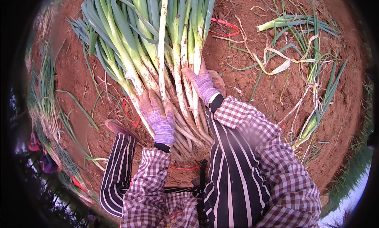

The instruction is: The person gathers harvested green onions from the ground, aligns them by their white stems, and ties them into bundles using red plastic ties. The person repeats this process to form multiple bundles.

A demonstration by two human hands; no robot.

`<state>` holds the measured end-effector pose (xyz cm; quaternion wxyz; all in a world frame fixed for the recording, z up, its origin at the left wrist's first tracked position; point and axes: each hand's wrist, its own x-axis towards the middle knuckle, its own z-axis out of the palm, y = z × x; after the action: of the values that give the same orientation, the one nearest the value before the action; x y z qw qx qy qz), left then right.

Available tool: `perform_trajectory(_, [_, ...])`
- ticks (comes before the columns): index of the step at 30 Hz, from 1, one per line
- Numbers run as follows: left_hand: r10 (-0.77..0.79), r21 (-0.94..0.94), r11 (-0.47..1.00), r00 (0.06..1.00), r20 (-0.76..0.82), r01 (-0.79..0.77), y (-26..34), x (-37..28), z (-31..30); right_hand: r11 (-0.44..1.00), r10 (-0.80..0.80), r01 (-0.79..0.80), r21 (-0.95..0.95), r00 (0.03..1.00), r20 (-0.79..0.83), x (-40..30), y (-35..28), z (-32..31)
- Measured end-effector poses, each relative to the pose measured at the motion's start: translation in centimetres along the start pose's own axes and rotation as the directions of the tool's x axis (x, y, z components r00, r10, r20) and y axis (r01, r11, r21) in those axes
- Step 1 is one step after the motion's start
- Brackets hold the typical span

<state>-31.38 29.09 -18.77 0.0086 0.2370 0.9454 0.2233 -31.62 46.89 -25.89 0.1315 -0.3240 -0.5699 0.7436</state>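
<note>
A thick bundle of large green onions (148, 26) lies on the soil before me, leaves pointing away and rooted white ends toward my knees. My left hand (158, 118), in a purple knitted glove, is laid over the lower left stalks with its thumb on top. On the right side, my gloved right hand (202, 83) clasps the outer stalks, its thumb across them and its other fingers partly hidden. Loops of red strap (226, 26) show at the bundle's right, and another red strap (131, 112) shows at its left. A red strip (185, 168) runs near the roots.
Loose onion leaves (315, 50) and dry husks litter the reddish soil (242, 56) at right. A long row of pulled onions (47, 95) lies at far left. My striped trouser legs (234, 174) flank the root ends, with one shoe (120, 128) at left.
</note>
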Motion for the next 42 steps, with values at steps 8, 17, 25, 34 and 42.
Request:
perform_trajectory(8, [0.05,-0.072,0.996,0.993,-0.105,-0.058,-0.2,-0.2,-1.7,0.991,0.129,-0.127,0.044,0.99,-0.058,-0.3,-1.1,-2.4])
perform_trajectory(17, [-0.056,-0.082,0.995,0.993,-0.104,0.047,-0.7,-1.9,-1.7,0.925,0.265,-0.157,0.345,0.919,-0.291,2.4,2.4,-5.0])
perform_trajectory(25, [-0.415,-0.614,0.717,0.91,0.006,0.331,-1.1,-4.5,-6.9,0.96,0.191,-0.078,0.268,0.885,-0.425,-1.1,2.7,-12.0])
perform_trajectory(34, [-0.394,-0.579,0.711,0.908,0.143,0.399,3.5,-13.1,-16.8,0.929,0.322,-0.369,0.026,0.771,-0.549,-16.2,5.1,-27.0])
perform_trajectory(42, [-0.104,-0.6,0.794,0.994,0.027,0.099,7.7,-20.7,-22.0,0.902,0.359,-0.425,-0.075,0.834,-0.419,-26.1,6.3,-31.2])
